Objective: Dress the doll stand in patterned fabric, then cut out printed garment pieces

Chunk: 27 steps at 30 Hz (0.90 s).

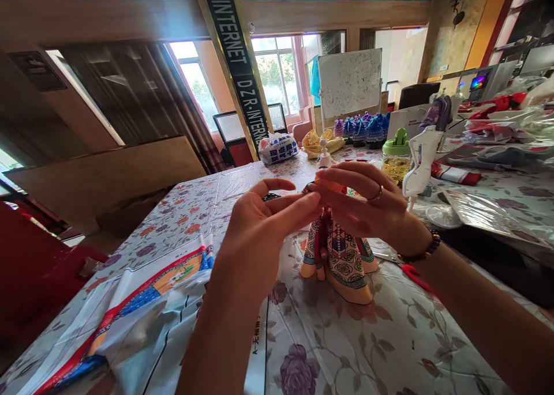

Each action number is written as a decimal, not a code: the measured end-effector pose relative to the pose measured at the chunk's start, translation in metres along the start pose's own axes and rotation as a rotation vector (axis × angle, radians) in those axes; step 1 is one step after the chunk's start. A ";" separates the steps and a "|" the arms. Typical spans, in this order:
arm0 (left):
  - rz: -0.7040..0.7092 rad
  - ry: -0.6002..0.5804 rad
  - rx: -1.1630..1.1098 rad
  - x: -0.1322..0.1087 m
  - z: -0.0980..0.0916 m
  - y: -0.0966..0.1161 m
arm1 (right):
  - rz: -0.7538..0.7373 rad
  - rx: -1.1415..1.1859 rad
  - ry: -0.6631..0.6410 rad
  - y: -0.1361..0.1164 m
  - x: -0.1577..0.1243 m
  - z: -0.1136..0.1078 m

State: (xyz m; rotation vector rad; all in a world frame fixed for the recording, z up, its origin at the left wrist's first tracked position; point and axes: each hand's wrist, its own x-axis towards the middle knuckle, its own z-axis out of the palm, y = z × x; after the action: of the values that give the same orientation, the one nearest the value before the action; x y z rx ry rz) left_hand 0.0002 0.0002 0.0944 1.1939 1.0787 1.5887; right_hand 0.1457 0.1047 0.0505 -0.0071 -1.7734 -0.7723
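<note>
A small doll figure in a patterned robe stands upright on the table, its pale head showing above my fingers. In front of its upper body, my left hand pinches thumb and forefinger around a small dark bit whose kind does not show. My right hand, with a ring and a beaded bracelet, meets it there with fingers bent and closed. What the right fingers grip is hidden. Behind the right wrist lies a pair of scissors with a red handle.
Printed fabric sheets lie at the left on the flowered tablecloth. A white mannequin form and a green-lidded jar stand at the right. Farther back are a plastic bag, purple and blue dresses and a whiteboard.
</note>
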 end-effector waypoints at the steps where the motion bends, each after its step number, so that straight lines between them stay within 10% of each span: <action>1: 0.005 0.019 0.000 0.000 0.001 -0.001 | 0.003 0.009 0.002 0.000 0.000 0.001; 14: 0.104 0.126 0.148 0.002 0.003 -0.007 | 0.360 0.183 0.216 -0.003 0.010 -0.007; 27: 0.391 0.287 0.491 0.000 0.011 -0.013 | 0.345 0.145 0.131 -0.002 0.011 -0.011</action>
State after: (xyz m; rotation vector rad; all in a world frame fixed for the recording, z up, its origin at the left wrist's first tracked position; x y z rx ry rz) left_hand 0.0127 0.0055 0.0836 1.6091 1.5556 1.8975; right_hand 0.1502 0.0937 0.0605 -0.1584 -1.6424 -0.3862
